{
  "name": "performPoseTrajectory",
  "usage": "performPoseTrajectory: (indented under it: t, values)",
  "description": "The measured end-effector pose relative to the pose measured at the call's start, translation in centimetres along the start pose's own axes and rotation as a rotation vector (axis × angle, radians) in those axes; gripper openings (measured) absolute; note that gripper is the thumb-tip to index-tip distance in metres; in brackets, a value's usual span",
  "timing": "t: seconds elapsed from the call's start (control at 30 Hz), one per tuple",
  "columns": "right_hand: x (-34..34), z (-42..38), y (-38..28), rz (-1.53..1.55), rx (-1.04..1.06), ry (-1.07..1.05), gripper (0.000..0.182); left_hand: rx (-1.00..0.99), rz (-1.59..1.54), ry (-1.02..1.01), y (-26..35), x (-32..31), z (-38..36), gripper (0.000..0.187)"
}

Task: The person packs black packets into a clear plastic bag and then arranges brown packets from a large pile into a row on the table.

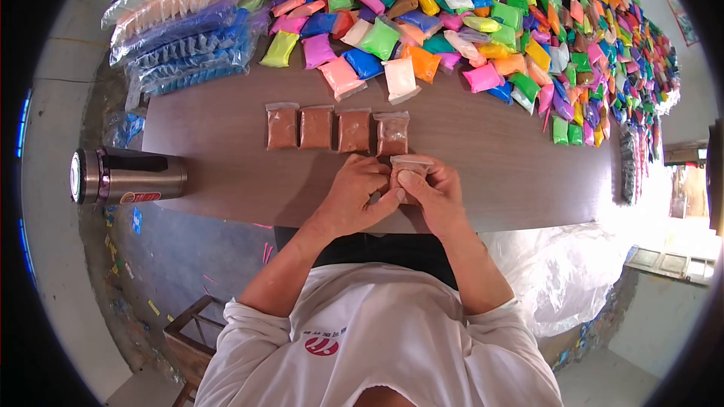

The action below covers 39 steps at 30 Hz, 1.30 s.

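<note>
My right hand (437,194) is closed on a small clear plastic packet with brown filling (406,169), its thumb pressed on the front. Beside it, my left hand (354,194) has curled fingers, and its thumb meets the packet's lower left edge. Several similar brown packets lie in a row just beyond my hands: the leftmost packet (282,127), a second packet (316,128), a third packet (354,131) and the rightmost packet (392,134). My left fingertips are partly hidden behind the hand, close to the third packet's lower edge.
A big heap of colourful small packets (513,22) covers the back and right of the brown table (226,173). Bundled plastic-wrapped packs (188,38) are stacked at the back left. A steel flask (136,175) lies at the left edge. A wooden stool (188,339) stands below left.
</note>
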State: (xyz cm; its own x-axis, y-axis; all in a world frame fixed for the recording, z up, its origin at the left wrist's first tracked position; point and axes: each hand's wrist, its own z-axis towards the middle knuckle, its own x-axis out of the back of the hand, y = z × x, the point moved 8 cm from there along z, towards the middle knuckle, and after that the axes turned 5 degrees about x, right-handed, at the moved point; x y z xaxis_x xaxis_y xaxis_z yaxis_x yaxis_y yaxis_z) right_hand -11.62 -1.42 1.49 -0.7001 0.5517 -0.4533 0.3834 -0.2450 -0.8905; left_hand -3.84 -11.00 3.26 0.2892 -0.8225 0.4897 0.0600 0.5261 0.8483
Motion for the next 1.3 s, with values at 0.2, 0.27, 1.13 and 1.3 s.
performPoseTrajectory:
  t: [0.2,0.27,1.13,1.3]
  values:
    - [1.6,-1.5,0.0,0.05,-0.036,0.102,0.026,-0.01,0.037,0.0,0.7,-0.1,0.1,0.019]
    - [2.0,-1.6,0.6,0.039,-0.005,0.08,0.027,-0.008,0.053,-0.012,0.7,-0.2,0.0,0.019]
    - [6.4,2.1,-4.8,-1.005,0.153,0.422,0.035,-0.051,0.105,0.07,0.6,-0.5,0.0,0.013]
    - [4.8,2.3,-5.3,-1.152,0.282,0.354,0.021,-0.051,0.128,0.075,1.0,-0.4,0.1,0.013]
